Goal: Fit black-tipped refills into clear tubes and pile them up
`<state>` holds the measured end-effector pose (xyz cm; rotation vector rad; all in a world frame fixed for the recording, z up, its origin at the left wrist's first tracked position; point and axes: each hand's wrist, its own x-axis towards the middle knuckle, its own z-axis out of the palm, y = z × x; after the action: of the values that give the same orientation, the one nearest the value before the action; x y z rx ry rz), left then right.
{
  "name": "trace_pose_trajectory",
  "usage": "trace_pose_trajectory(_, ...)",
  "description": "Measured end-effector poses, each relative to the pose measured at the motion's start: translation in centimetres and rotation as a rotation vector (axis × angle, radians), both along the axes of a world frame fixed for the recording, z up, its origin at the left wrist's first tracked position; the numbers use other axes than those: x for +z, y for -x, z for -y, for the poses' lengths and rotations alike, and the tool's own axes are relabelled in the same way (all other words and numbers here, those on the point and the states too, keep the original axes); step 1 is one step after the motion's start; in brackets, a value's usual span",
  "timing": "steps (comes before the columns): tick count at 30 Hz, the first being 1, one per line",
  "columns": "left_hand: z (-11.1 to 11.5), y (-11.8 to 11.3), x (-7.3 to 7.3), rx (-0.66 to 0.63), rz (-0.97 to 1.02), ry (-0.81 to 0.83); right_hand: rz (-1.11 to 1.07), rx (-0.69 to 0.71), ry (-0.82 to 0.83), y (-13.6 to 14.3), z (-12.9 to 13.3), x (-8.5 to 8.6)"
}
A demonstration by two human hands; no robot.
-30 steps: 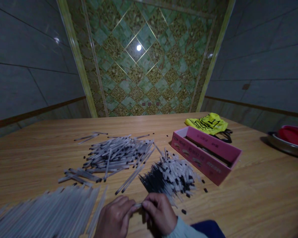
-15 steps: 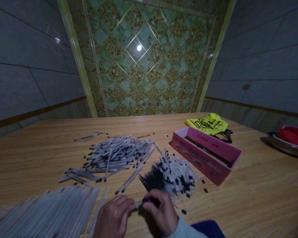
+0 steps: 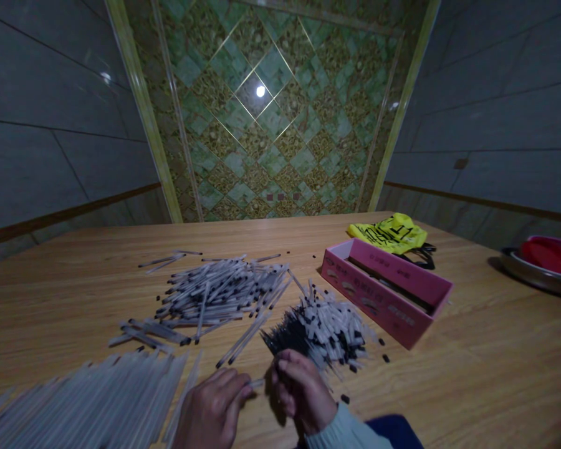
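My left hand [image 3: 215,408] pinches a clear plastic pen barrel [image 3: 257,382], whose end sticks out to the right past the fingertips. My right hand [image 3: 303,390] is a short gap to the right of that end, thumb and fingers closed; whatever they hold is too small and dark to name. Just beyond the right hand lies a heap of small white pieces [image 3: 339,324] with thin black spikes [image 3: 285,333] pointing left. Rows of clear barrels [image 3: 88,402] lie side by side at the lower left. Farther back is a pile of black-tipped barrels [image 3: 224,287].
A pink open box [image 3: 388,299] stands right of the heap, with a yellow printed bag [image 3: 388,232] behind it. Small black plugs [image 3: 345,399] are scattered on the wooden table [image 3: 486,374]. A metal tray [image 3: 537,274] with a red dish [image 3: 549,257] sits at the right edge.
My right hand has come away from the barrel's end, turning slightly and leaving a gap. My left hand stays in place with the barrel.
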<state>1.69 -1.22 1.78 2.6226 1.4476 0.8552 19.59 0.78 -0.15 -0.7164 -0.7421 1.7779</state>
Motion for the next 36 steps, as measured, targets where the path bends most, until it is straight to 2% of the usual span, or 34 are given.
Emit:
trace_pose_trajectory(4, 0.1, -0.2, 0.1, -0.03, -0.048, 0.016, 0.246, 0.091, -0.133, 0.7, 0.7, -1.0)
trace_pose_trajectory(8, 0.2, -0.3, 0.2, -0.056, -0.112, 0.016, 0.44, 0.036, -0.211, 0.7, 0.9, -0.8)
trace_pose_trajectory(10, 0.2, -0.4, 0.4, -0.056, -0.135, -0.023, 0.472, 0.054, -0.191, 0.6, 0.8, -0.7)
trace_pose_trajectory(15, 0.1, -0.6, 1.8, -0.098, -0.179, -0.174, 0.494, 0.258, -0.067, 0.7, 1.0, -1.8)
trace_pose_trajectory(18, 0.3, -0.9, 2.3, -0.124, -0.178, -0.226, 0.413, 0.357, -0.025, 0.9, 1.1, -2.4)
trace_pose_trajectory(21, 0.6, -0.9, 2.3, -0.112, -0.154, -0.316, 0.169, 0.437, 0.061, 0.9, 1.0, -2.2)
trace_pose_trajectory(25, 0.9, -0.7, 1.9, -0.006, 0.019, -0.454, -0.106, 0.446, 0.102, 0.9, 1.0, -1.2)
trace_pose_trajectory(27, 0.9, -0.7, 1.7, 0.071, 0.17, -0.432, -0.124, 0.448, 0.074, 0.9, 1.0, -1.1)
trace_pose_trajectory(30, 0.7, -0.8, 1.2, 0.148, 0.343, -0.316, -0.074, 0.421, 0.03, 1.0, 0.9, -1.6)
trace_pose_trajectory(36, 0.6, -1.3, 0.5, 0.201, 0.548, -0.048, 0.085, 0.414, -0.043, 1.2, 1.0, -2.0)
